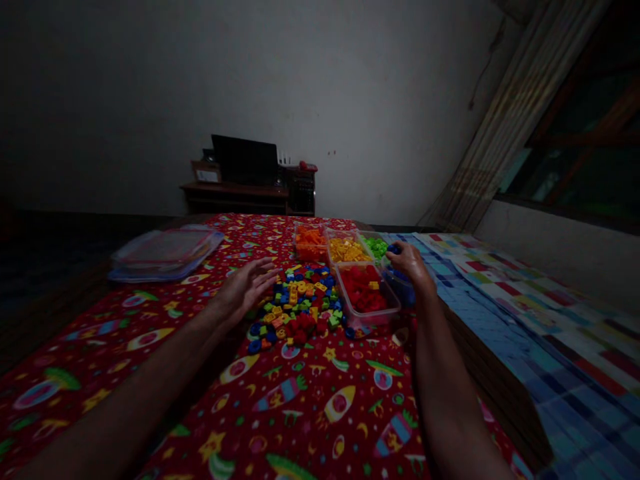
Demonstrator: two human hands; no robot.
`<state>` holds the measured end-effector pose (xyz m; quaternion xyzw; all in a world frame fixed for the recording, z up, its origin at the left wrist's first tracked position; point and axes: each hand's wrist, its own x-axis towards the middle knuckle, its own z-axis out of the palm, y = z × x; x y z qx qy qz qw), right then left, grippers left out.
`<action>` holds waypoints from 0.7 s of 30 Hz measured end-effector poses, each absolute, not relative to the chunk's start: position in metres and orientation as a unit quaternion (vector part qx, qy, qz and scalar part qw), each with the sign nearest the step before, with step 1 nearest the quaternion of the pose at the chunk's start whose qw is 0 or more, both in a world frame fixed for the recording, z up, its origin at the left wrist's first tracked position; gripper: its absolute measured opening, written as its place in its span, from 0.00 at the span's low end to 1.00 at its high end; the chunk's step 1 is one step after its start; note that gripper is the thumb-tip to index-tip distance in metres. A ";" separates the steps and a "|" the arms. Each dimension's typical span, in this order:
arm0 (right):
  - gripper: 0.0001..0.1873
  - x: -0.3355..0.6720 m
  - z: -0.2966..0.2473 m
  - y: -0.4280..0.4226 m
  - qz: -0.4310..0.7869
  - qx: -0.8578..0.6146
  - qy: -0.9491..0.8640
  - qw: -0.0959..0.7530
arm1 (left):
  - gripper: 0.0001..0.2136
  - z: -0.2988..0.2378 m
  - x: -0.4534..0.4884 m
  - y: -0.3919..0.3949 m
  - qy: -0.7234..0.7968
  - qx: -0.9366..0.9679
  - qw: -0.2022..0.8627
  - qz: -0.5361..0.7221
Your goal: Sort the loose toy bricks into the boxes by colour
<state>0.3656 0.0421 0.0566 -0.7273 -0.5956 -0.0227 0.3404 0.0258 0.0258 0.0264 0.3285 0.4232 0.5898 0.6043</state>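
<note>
Over the near right box (406, 293), I had the right hand (411, 261) grasping a blue piece (394, 249) | left hand (245, 285) spread, released, beside the loose mixed blocks (301, 300) | red-block box (373, 318) stood between.

- left hand (242, 288): bare, slender fingers (261, 277)
- right hand (411, 261): bare, partly shadowed
- left forearm (155, 373): bare to frame edge, long, tapers toward hand
- right forearm (446, 373): bare to frame edge, same taper
- finer detail: too dark

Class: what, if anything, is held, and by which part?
The right hand holds a blue toy piece; the gripped part is unclear. The left hand holds nothing visible.
</note>
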 end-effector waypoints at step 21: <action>0.18 0.345 0.091 0.017 -0.130 -0.706 -0.597 0.359 | 0.21 -0.018 0.017 0.027 0.397 0.868 0.060 0.291</action>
